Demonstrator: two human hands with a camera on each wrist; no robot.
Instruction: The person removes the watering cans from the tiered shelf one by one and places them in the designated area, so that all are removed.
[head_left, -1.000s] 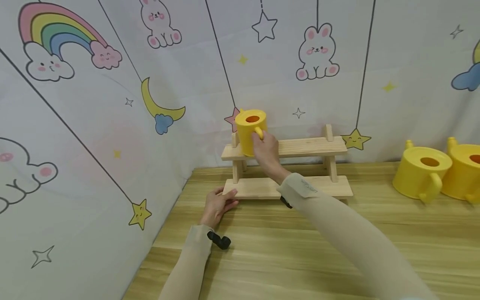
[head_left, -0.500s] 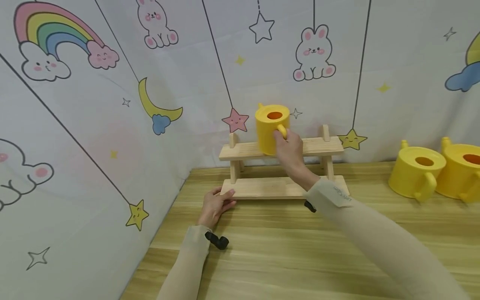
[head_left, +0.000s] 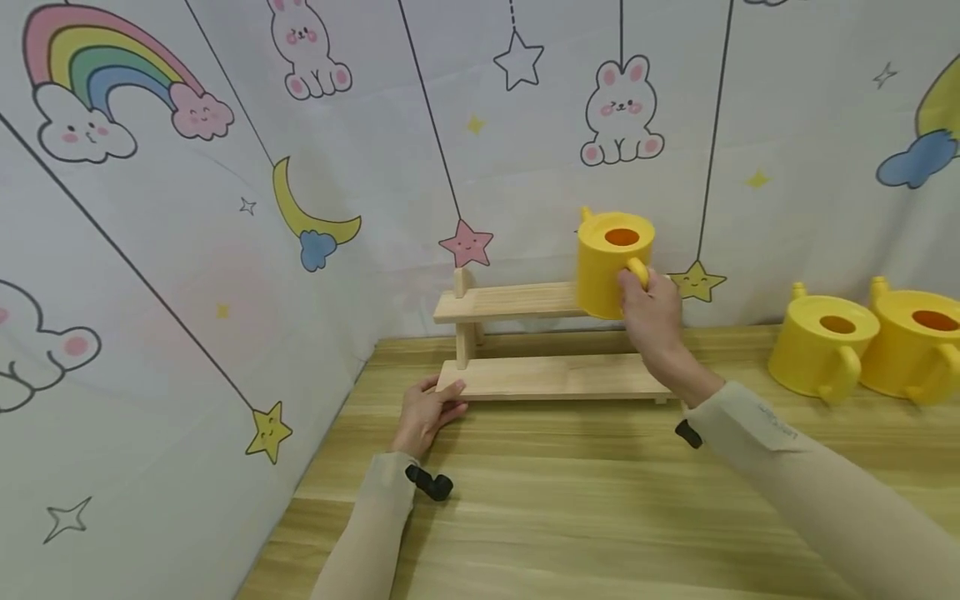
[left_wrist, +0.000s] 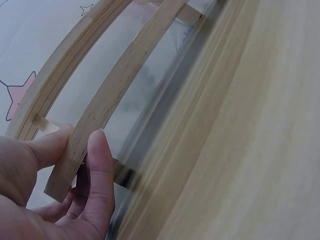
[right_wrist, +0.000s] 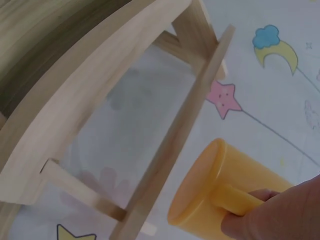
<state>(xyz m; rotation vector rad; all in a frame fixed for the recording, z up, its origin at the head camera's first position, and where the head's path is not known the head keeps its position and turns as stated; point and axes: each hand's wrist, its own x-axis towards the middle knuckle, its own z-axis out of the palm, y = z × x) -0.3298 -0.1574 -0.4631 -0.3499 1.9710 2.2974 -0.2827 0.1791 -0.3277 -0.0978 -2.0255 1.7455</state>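
My right hand (head_left: 658, 321) grips the handle of a yellow watering can (head_left: 597, 271), held upright at the right part of a two-tier wooden shelf (head_left: 517, 301). In the right wrist view, a gap shows between the can's base (right_wrist: 197, 182) and the upper board (right_wrist: 170, 145). At the shelf's left end, my left hand (head_left: 422, 417) holds the lower board (head_left: 555, 377). Its thumb lies on one face and its fingers (left_wrist: 100, 175) on the other, as the left wrist view shows. The right end of the upper tier is hidden behind the can and right hand.
Two more yellow watering cans (head_left: 810, 354) stand side by side on the wood-grain table (head_left: 570, 500) at the right, the farther one (head_left: 900, 354) partly overlapped. A white cloth (head_left: 360, 125) printed with rabbits and stars hangs behind and along the left.
My right hand has carried the watering can rightward along the upper tier, from its left end to its right part. The left hand keeps its hold on the lower board.
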